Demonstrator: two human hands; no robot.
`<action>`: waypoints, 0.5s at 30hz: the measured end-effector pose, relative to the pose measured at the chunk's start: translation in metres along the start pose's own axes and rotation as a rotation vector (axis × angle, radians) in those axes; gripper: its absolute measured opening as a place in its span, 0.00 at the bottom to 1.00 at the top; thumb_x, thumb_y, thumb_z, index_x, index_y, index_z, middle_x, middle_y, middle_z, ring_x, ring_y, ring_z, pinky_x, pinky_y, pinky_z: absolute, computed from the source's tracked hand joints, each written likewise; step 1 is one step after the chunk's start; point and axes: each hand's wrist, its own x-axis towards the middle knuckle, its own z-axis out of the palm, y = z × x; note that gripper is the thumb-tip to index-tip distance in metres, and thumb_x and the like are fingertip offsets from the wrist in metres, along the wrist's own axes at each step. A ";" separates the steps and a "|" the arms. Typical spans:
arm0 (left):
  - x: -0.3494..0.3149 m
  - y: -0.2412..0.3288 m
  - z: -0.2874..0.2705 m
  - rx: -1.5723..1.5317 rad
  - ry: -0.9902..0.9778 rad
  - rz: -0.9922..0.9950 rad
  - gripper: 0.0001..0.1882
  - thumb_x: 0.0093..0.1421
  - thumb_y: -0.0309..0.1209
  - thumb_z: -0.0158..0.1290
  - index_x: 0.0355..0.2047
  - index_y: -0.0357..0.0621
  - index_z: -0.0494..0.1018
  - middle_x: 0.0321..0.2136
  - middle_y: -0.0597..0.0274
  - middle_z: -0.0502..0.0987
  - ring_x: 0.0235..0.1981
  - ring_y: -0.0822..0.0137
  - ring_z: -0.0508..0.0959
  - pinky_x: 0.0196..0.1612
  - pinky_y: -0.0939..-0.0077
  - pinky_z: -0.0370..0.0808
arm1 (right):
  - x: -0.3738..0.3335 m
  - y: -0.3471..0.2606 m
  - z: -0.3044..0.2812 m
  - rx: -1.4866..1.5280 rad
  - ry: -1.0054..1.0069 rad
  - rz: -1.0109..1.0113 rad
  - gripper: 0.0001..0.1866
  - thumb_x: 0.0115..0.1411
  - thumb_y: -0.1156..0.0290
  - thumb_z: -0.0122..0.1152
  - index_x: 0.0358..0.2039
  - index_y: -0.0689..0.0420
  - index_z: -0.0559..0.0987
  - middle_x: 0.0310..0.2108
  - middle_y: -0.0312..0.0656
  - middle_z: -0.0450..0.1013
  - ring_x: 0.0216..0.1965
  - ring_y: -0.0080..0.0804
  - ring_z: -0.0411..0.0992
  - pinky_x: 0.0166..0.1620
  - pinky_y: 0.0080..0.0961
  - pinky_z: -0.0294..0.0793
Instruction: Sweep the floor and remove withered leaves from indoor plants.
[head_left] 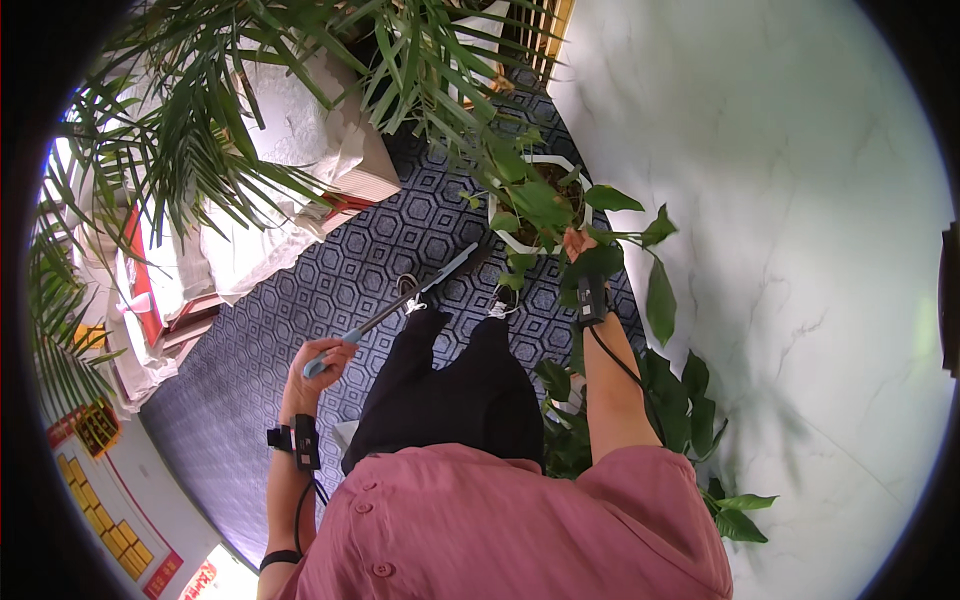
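Pink buttoned shirt (470, 520), worn, nearest. Left hand (328, 358): fingers curled round the near end of a blue-handled long brush (400, 302), its dark far end angled toward a white pot (548, 159), above patterned dark-blue carpet (240, 330). Right hand (577, 243): at the pot's near rim, partly behind a green leaf (598, 262); finger opening and grip cannot be told. Pale marbled wall (780, 200), right.

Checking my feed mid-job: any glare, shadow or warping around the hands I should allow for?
Head view: fisheye bending, with a black rim; head view: the covers at upper left glare white, and soft shadows fall on the wall; head view: the left hand on the tool reads clearly, while leaves partly hide the right hand.
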 end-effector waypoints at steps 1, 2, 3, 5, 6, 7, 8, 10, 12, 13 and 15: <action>0.000 0.000 0.002 0.007 -0.003 -0.007 0.06 0.52 0.18 0.34 0.30 0.29 0.50 0.20 0.62 0.56 0.14 0.79 0.55 0.13 0.91 0.57 | 0.002 0.000 -0.004 0.006 0.017 -0.012 0.13 0.52 0.70 0.50 0.37 0.62 0.65 0.36 0.45 0.66 0.38 0.33 0.66 0.40 0.25 0.70; 0.000 -0.001 0.003 0.004 -0.005 -0.007 0.06 0.52 0.18 0.34 0.30 0.29 0.50 0.20 0.62 0.56 0.14 0.79 0.55 0.13 0.91 0.57 | 0.004 -0.001 -0.008 0.003 0.015 -0.011 0.13 0.52 0.70 0.50 0.37 0.62 0.65 0.36 0.45 0.66 0.38 0.33 0.66 0.40 0.25 0.70; -0.001 -0.001 0.002 -0.015 -0.006 -0.013 0.06 0.52 0.18 0.34 0.30 0.29 0.50 0.20 0.62 0.56 0.14 0.79 0.55 0.13 0.91 0.57 | 0.005 0.000 -0.010 -0.005 0.040 0.040 0.16 0.51 0.71 0.51 0.39 0.63 0.63 0.39 0.47 0.64 0.40 0.36 0.65 0.43 0.26 0.68; -0.002 0.000 0.001 -0.039 -0.008 -0.017 0.06 0.51 0.18 0.34 0.30 0.29 0.51 0.20 0.63 0.56 0.14 0.79 0.55 0.13 0.91 0.57 | 0.003 0.003 -0.015 -0.015 0.062 0.095 0.19 0.50 0.71 0.52 0.41 0.64 0.62 0.41 0.49 0.62 0.41 0.38 0.64 0.46 0.26 0.67; -0.002 0.000 0.001 -0.032 -0.012 -0.024 0.06 0.51 0.19 0.34 0.30 0.29 0.51 0.20 0.62 0.56 0.14 0.79 0.55 0.13 0.91 0.57 | -0.001 0.004 -0.019 0.026 -0.065 0.035 0.18 0.50 0.71 0.52 0.40 0.64 0.63 0.40 0.49 0.62 0.41 0.38 0.65 0.46 0.26 0.67; -0.002 0.001 0.001 -0.026 -0.017 -0.032 0.07 0.51 0.19 0.34 0.31 0.29 0.51 0.20 0.62 0.56 0.14 0.79 0.55 0.13 0.91 0.57 | -0.002 0.005 -0.023 0.068 -0.191 -0.025 0.17 0.50 0.72 0.53 0.39 0.64 0.63 0.40 0.49 0.63 0.40 0.38 0.65 0.46 0.26 0.67; -0.001 0.001 0.000 -0.027 -0.018 -0.033 0.07 0.51 0.19 0.34 0.31 0.29 0.51 0.20 0.62 0.56 0.14 0.79 0.55 0.13 0.91 0.57 | 0.000 0.008 -0.024 0.066 -0.191 -0.025 0.17 0.50 0.72 0.53 0.39 0.64 0.63 0.40 0.49 0.63 0.40 0.38 0.65 0.46 0.26 0.67; 0.003 0.002 0.007 0.008 -0.018 -0.046 0.07 0.51 0.19 0.35 0.31 0.29 0.51 0.20 0.62 0.56 0.14 0.79 0.54 0.13 0.90 0.57 | 0.006 0.011 -0.031 0.138 -0.024 -0.035 0.13 0.50 0.72 0.53 0.35 0.64 0.67 0.37 0.47 0.65 0.39 0.37 0.66 0.41 0.25 0.69; -0.003 0.001 -0.005 -0.022 -0.024 -0.026 0.07 0.51 0.19 0.35 0.31 0.29 0.51 0.20 0.62 0.56 0.14 0.79 0.55 0.13 0.90 0.58 | -0.006 0.006 -0.001 0.187 -0.112 0.044 0.11 0.49 0.71 0.54 0.32 0.63 0.68 0.35 0.46 0.66 0.37 0.37 0.66 0.38 0.25 0.69; -0.003 0.001 -0.004 -0.015 -0.034 -0.037 0.07 0.51 0.19 0.35 0.31 0.29 0.51 0.20 0.62 0.56 0.13 0.79 0.55 0.13 0.91 0.58 | -0.010 0.000 0.004 0.243 -0.178 0.079 0.09 0.49 0.71 0.55 0.30 0.62 0.70 0.34 0.45 0.66 0.36 0.36 0.67 0.35 0.26 0.69; -0.002 0.001 -0.004 -0.010 -0.031 -0.031 0.07 0.51 0.19 0.35 0.31 0.28 0.51 0.20 0.62 0.56 0.14 0.79 0.55 0.13 0.91 0.58 | -0.011 0.005 0.002 0.277 -0.209 0.064 0.08 0.49 0.71 0.55 0.28 0.61 0.70 0.34 0.44 0.66 0.35 0.36 0.67 0.34 0.26 0.68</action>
